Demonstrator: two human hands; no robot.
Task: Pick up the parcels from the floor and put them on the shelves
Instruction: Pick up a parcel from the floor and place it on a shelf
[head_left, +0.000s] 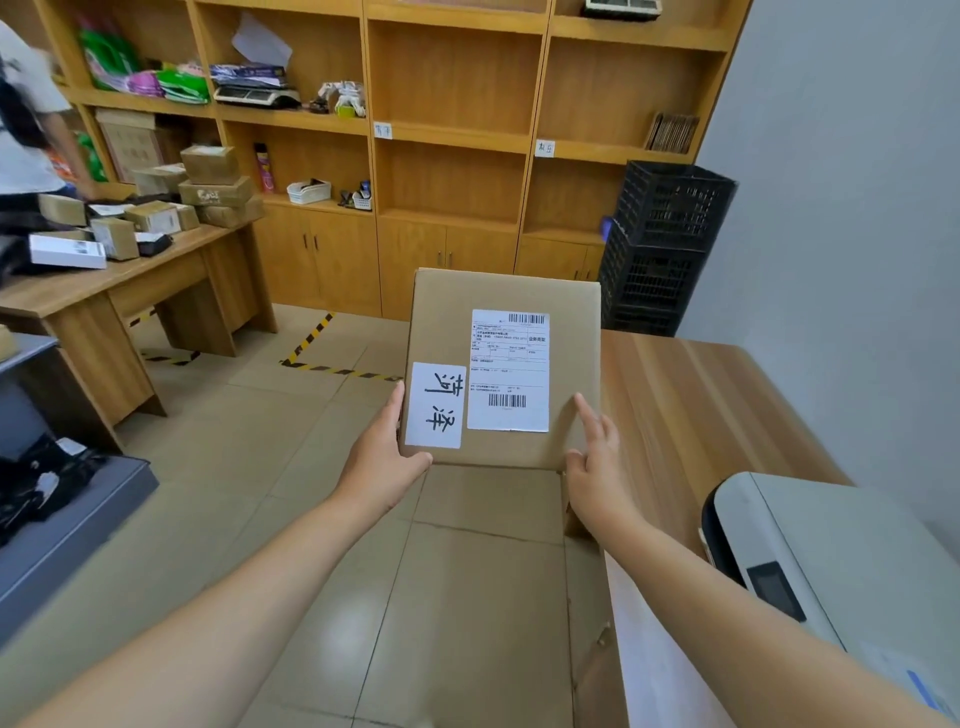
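I hold a brown cardboard parcel (571, 338) in front of me, above the tiled floor, with a white shipping label and a white sticker with black handwriting on its top face. My left hand (382, 467) grips its near left corner, thumb on top. My right hand (597, 467) grips its near right corner, fingers up along the side. The wooden shelves (457, 135) stand ahead against the wall; the middle and right compartments are mostly bare.
A wooden desk (156, 280) at left carries several small parcels; a person (26, 114) stands behind it. Stacked black crates (660, 249) stand at right of the shelves. A wooden counter (691, 395) and a white printer (831, 561) are at my right. Yellow-black floor tape (311, 338) lies ahead.
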